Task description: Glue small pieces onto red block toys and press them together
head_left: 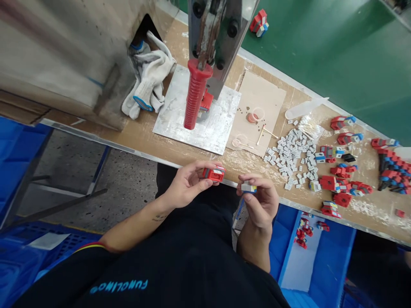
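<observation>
Between the thumb and fingers of my left hand [189,184] is a red and grey toy part [213,174], held just off the bench's front edge. A short gap to the right, my right hand [260,197] pinches a small white, blue and yellow piece [248,187]. The two pieces are apart. Beyond my left hand, a press with a red handle [194,96] stands over a metal plate [173,115], and a red part [207,101] is partly hidden behind the handle.
White gloves [154,72] lie left of the plate. To the right are a cardboard sheet [263,94] with a small red dish [252,117], a pile of small grey pieces [295,149] and several red toy parts [343,173]. A blue bin [334,261] sits below the bench.
</observation>
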The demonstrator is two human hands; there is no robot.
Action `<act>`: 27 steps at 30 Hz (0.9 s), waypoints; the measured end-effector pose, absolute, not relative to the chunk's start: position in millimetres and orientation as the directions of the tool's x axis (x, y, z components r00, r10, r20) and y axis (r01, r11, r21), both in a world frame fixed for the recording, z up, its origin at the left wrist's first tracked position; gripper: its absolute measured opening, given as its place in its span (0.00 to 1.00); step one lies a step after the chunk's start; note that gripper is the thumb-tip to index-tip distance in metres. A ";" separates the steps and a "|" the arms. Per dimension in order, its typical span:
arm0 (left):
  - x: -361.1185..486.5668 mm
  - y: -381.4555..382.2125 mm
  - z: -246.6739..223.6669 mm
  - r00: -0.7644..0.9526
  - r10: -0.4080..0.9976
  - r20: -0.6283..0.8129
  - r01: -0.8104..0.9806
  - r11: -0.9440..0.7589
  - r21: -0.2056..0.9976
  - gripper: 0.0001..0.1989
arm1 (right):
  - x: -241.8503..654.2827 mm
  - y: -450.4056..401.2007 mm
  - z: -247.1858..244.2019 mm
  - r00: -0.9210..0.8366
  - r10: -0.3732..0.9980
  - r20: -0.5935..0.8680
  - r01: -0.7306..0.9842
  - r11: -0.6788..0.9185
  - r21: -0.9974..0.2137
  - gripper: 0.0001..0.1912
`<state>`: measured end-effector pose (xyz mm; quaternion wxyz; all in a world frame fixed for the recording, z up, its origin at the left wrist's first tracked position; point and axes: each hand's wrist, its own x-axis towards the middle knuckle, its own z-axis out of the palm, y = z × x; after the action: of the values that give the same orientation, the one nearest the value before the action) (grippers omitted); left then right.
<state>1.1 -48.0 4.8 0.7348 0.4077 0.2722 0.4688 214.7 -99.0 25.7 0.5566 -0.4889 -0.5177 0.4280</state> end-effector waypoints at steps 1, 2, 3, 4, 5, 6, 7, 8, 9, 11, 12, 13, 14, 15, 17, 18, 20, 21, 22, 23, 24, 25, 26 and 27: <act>1.3 -48.2 5.3 0.416 0.910 -0.012 -0.471 0.226 0.853 0.12 | 216.1 -99.2 25.6 0.101 0.983 0.153 0.043 0.149 -0.988 0.05; 1.3 -48.6 5.7 0.421 0.907 -0.004 -0.477 0.225 0.849 0.11 | 217.2 -98.3 26.2 0.106 0.982 0.158 0.058 0.153 -0.987 0.05; 1.1 -49.1 6.0 0.430 0.903 0.003 -0.481 0.227 0.847 0.12 | 217.8 -96.4 27.6 0.105 0.979 0.173 0.086 0.165 -0.983 0.06; 0.6 -49.6 6.3 0.442 0.897 0.005 -0.479 0.231 0.847 0.12 | 218.1 -93.6 30.0 0.089 0.976 0.196 0.137 0.183 -0.974 0.07; -0.2 -50.3 6.6 0.457 0.889 0.001 -0.467 0.239 0.851 0.13 | 218.0 -90.0 33.5 0.059 0.973 0.224 0.212 0.207 -0.955 0.07; -1.2 -50.9 7.1 0.474 0.880 -0.012 -0.442 0.250 0.862 0.14 | 217.6 -85.9 37.7 0.016 0.969 0.248 0.302 0.232 -0.925 0.06; -2.4 -51.5 7.6 0.491 0.870 -0.030 -0.406 0.259 0.876 0.16 | 216.9 -81.6 42.6 -0.032 0.964 0.263 0.391 0.254 -0.885 0.04; -3.7 -51.9 8.3 0.506 0.861 -0.050 -0.362 0.265 0.894 0.17 | 216.1 -77.4 47.6 -0.076 0.960 0.268 0.465 0.272 -0.842 0.02; -5.0 -52.2 9.1 0.515 0.855 -0.068 -0.314 0.262 0.912 0.18 | 215.2 -73.4 52.5 -0.110 0.957 0.268 0.518 0.285 -0.806 0.02; -7.3 -52.2 11.2 0.517 0.851 -0.090 -0.210 0.228 0.951 0.18 | 213.0 -66.7 60.4 -0.167 0.953 0.254 0.561 0.304 -0.770 0.05; -8.1 -52.0 12.4 0.515 0.852 -0.094 -0.157 0.201 0.967 0.17 | 211.9 -64.1 63.1 -0.194 0.951 0.241 0.563 0.309 -0.766 0.07; -8.8 -51.5 13.7 0.513 0.853 -0.095 -0.106 0.173 0.979 0.18 | 210.8 -62.1 64.9 -0.218 0.949 0.228 0.561 0.313 -0.767 0.08; -9.3 -51.0 14.9 0.514 0.853 -0.093 -0.061 0.144 0.988 0.18 | 209.8 -60.5 66.0 -0.240 0.947 0.216 0.556 0.316 -0.769 0.08; -9.7 -50.3 16.1 0.519 0.851 -0.085 -0.028 0.117 0.993 0.18 | 208.8 -59.4 66.5 -0.259 0.944 0.205 0.549 0.318 -0.773 0.08; -10.2 -49.1 17.8 0.528 0.847 -0.060 0.002 0.070 0.998 0.17 | 207.2 -58.3 66.4 -0.289 0.938 0.189 0.537 0.322 -0.780 0.08; -10.3 -48.6 18.4 0.530 0.847 -0.048 0.007 0.052 0.999 0.17 | 206.6 -58.1 66.0 -0.301 0.936 0.181 0.534 0.323 -0.781 0.08; -10.3 -48.1 18.7 0.532 0.846 -0.034 0.019 0.028 0.999 0.16 | 205.8 -58.2 65.2 -0.317 0.935 0.160 0.535 0.315 -0.783 0.08; -10.2 -48.1 18.7 0.533 0.846 -0.033 0.027 0.022 0.999 0.16 | 205.5 -58.3 64.8 -0.322 0.935 0.148 0.539 0.310 -0.783 0.08; -10.2 -48.1 18.5 0.536 0.844 -0.035 0.036 0.019 0.999 0.16 | 205.1 -58.4 64.4 -0.326 0.935 0.137 0.542 0.304 -0.783 0.08; -10.1 -48.2 18.3 0.540 0.841 -0.037 0.044 0.016 0.999 0.16 | 204.8 -58.5 64.2 -0.328 0.936 0.131 0.543 0.300 -0.785 0.09; -10.0 -48.3 18.2 0.544 0.838 -0.038 0.051 0.013 0.999 0.16 | 204.5 -58.6 64.0 -0.328 0.936 0.131 0.541 0.299 -0.786 0.09; -10.1 -48.3 18.1 0.546 0.837 -0.038 0.056 0.008 0.998 0.16 | 204.2 -58.6 64.0 -0.327 0.935 0.136 0.538 0.303 -0.787 0.09; -10.2 -48.2 18.1 0.548 0.836 -0.038 0.062 0.005 0.998 0.16 | 203.9 -58.5 64.1 -0.327 0.934 0.144 0.536 0.308 -0.786 0.09; -10.3 -48.0 18.3 0.548 0.836 -0.038 0.066 0.002 0.998 0.16 | 203.6 -58.4 64.3 -0.327 0.933 0.149 0.537 0.313 -0.783 0.09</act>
<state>-10.3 -48.0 18.3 0.6114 0.6326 0.3563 0.3146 203.6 -58.4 64.3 0.3095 -0.4908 -0.7490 0.3200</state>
